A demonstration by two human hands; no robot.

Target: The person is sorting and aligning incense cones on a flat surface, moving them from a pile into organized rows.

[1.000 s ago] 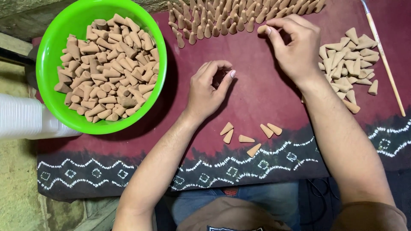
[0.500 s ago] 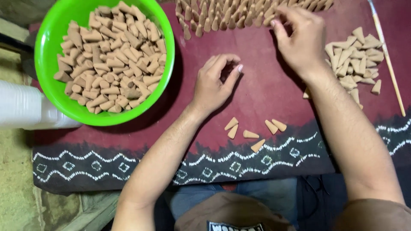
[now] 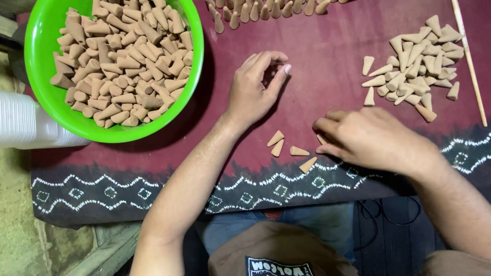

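Cloth (image 3: 317,76), dark red with a white zigzag border, covering the work surface. Bowl (image 3: 41,66), bright green plastic, upper left, heaped with tan clay cones (image 3: 120,61). White plastic container (image 3: 25,122), just beside the bowl's left rim. Left hand (image 3: 255,89), curled, thumb and fingers nearly meeting; whether it pinches anything cannot be told. Right hand (image 3: 371,138), palm down, fingertips pressed to the cloth among the loose cones (image 3: 291,148). Cone pile (image 3: 414,71), upper right. Thin wooden stick (image 3: 468,61), right edge.
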